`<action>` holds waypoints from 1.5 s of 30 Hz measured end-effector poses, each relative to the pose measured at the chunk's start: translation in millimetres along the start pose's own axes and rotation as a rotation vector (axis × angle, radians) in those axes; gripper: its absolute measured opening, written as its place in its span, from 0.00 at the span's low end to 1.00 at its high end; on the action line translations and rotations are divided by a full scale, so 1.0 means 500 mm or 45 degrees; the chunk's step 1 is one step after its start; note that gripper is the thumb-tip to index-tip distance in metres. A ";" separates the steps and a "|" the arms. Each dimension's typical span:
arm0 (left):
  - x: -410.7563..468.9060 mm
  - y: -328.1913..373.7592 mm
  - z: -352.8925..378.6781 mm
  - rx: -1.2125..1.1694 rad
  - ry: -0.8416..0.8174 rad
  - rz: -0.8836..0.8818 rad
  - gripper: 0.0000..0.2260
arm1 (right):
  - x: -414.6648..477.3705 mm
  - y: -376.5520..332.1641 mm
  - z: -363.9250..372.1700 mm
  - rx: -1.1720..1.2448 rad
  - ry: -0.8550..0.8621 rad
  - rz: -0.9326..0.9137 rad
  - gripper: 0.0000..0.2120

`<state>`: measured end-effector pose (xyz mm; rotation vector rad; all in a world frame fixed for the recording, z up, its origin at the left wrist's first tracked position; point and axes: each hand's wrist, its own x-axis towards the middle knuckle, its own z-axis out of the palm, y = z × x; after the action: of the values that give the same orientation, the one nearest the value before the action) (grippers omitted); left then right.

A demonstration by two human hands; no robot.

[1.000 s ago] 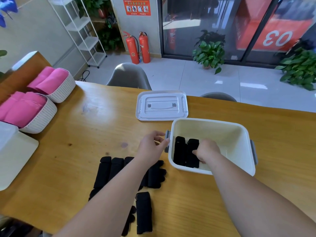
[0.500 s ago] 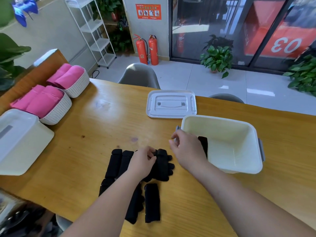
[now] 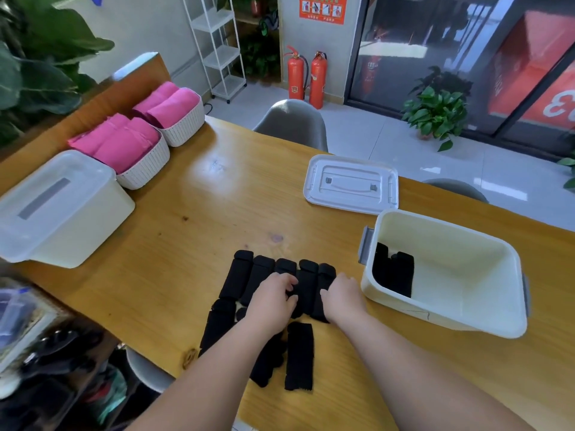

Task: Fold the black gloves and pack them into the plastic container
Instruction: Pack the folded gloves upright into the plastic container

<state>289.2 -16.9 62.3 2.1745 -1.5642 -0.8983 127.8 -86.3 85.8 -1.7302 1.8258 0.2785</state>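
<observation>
Left hand (image 3: 273,301), right hand (image 3: 342,297) grip gloves (image 3: 239,275) beside container (image 3: 435,318).

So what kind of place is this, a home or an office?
Probably an office or shop lobby, not a home: two red fire extinguishers stand under a safety notice, beside large glass doors.

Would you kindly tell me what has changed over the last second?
The right grip left the container, letting go of the folded gloves inside, and moved left to the gloves on the table; the left grip came down onto them too. Both now hold them. The lid and folded gloves stayed put.
</observation>
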 end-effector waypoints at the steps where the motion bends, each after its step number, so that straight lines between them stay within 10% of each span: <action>1: 0.000 -0.001 0.001 0.001 -0.007 0.002 0.16 | 0.006 0.001 0.005 0.029 0.010 0.056 0.19; 23: 0.021 0.109 0.003 -0.329 -0.252 -0.155 0.18 | -0.058 0.099 0.008 1.361 -0.173 0.122 0.14; 40: -0.009 0.271 -0.172 -1.059 -0.203 0.006 0.09 | -0.152 0.063 -0.178 1.373 0.296 -0.249 0.18; 45: -0.006 0.361 -0.177 -1.104 -0.288 0.127 0.10 | -0.135 0.112 -0.261 1.533 0.107 -0.248 0.29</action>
<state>213.8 -86.8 235.2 1.4002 -1.0408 -1.4751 35.6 -92.9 213.3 -1.0004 1.3350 -0.8264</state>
